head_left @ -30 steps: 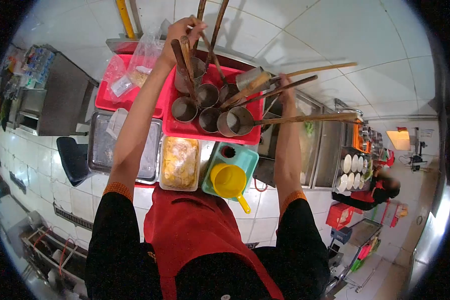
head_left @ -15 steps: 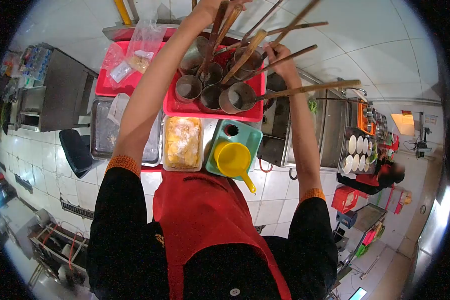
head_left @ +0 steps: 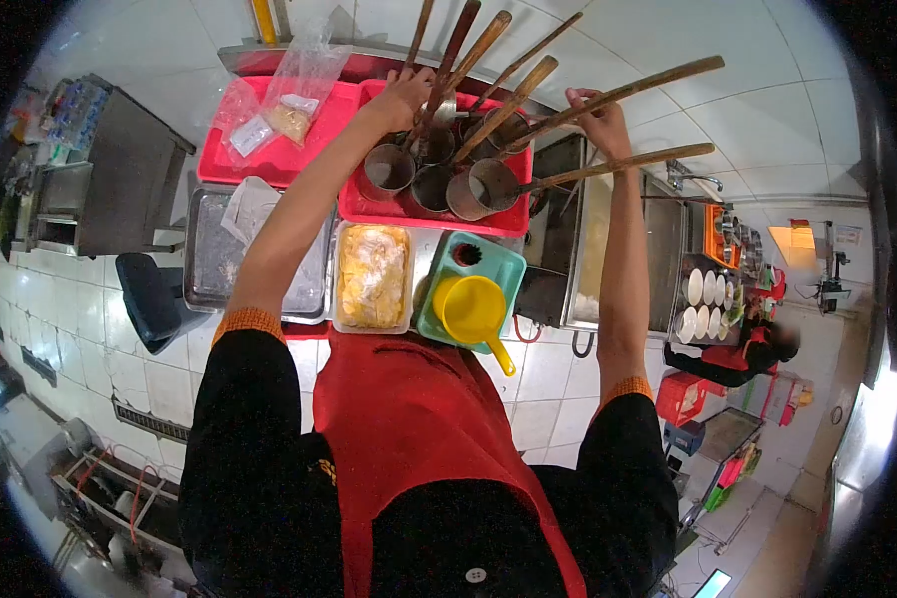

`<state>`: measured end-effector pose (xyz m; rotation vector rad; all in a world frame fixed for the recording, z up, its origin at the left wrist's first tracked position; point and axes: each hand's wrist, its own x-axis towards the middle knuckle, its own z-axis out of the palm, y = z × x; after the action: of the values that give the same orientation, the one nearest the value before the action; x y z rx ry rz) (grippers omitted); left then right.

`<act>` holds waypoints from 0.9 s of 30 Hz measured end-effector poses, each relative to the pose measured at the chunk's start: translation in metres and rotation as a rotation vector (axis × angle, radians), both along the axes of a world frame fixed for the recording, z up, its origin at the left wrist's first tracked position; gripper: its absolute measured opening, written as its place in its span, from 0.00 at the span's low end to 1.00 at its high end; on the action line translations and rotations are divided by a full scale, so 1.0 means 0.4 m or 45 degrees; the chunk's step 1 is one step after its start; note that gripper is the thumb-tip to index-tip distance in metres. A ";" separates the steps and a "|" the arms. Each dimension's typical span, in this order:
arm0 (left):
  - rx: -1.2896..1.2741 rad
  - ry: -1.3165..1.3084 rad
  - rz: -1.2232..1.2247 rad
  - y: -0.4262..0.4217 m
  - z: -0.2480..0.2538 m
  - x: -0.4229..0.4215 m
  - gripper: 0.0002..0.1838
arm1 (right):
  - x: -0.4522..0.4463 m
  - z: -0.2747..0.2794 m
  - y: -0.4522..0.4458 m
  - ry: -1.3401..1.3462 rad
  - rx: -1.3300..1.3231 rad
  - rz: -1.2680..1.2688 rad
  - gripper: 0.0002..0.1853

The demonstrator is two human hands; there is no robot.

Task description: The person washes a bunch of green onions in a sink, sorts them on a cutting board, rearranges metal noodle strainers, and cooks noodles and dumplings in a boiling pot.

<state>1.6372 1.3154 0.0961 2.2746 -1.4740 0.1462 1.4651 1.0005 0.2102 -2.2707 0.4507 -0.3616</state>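
Several dark metal cups with long wooden handles, one of them a front cup, stand in a red tray. My left hand is at the back of the cups, its fingers bent beside the handles; what they hold, if anything, is hidden. My right hand is closed on a long wooden handle that slants up to the right. In front of the tray are a tub of yellow food with white powder on it and a green tray bearing a yellow ladle.
Plastic bags lie in a second red tray at the left. A metal tray with a paper sits in front of it. Metal basins are at the right. Farther right a person is near white bowls.
My left hand has come down from the wall side to the rear cups. Handles at the right have shifted, and my right hand now grips one pointing up to the right.
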 end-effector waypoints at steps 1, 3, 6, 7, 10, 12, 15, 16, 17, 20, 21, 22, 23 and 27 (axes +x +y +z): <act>-0.007 0.003 0.000 -0.007 0.008 0.003 0.38 | -0.019 0.042 0.019 0.084 -0.028 -0.006 0.24; 0.318 -0.127 -0.067 -0.027 0.027 0.024 0.44 | -0.050 0.061 0.032 -0.010 0.006 0.175 0.24; 0.267 -0.342 -0.369 -0.074 -0.068 0.081 0.40 | -0.075 0.029 -0.012 0.059 -0.061 0.127 0.22; 0.265 -0.343 -0.370 -0.071 -0.025 0.064 0.40 | -0.099 0.085 0.038 0.154 -0.156 0.069 0.21; 0.618 -0.059 -0.157 -0.068 0.074 0.035 0.51 | -0.157 0.122 0.035 0.037 -0.240 0.115 0.20; 0.483 0.184 -0.159 -0.083 -0.023 0.115 0.32 | -0.180 0.156 0.080 -0.036 -0.010 0.023 0.18; -0.037 0.078 -0.271 0.057 0.032 0.083 0.31 | -0.191 0.147 0.083 -0.080 -0.215 0.086 0.23; -0.071 0.147 -0.163 0.084 0.043 0.068 0.34 | -0.188 0.153 0.090 -0.081 -0.210 0.066 0.23; -0.066 0.141 -0.179 0.107 0.040 0.059 0.34 | -0.179 0.163 0.096 -0.104 -0.270 0.044 0.23; -0.439 0.230 -0.017 0.170 0.026 0.010 0.29 | -0.133 0.160 0.103 -0.005 -0.365 -0.119 0.25; -0.497 0.304 0.091 0.186 0.018 -0.012 0.28 | -0.105 0.148 0.092 -0.164 -0.401 -0.069 0.25; -0.559 0.371 0.201 0.195 0.009 -0.025 0.28 | -0.073 0.142 0.079 -0.328 -0.441 -0.016 0.25; -0.557 0.365 0.197 0.199 -0.003 -0.041 0.28 | -0.042 0.148 0.079 -0.335 -0.440 -0.020 0.25; -0.781 0.463 0.250 0.177 -0.098 -0.067 0.27 | 0.055 0.217 0.128 0.124 -0.476 0.005 0.23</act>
<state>1.6103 1.3861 0.0568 1.8128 -0.8649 0.1977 1.4871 1.0516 0.2971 -2.6613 0.4578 -0.3579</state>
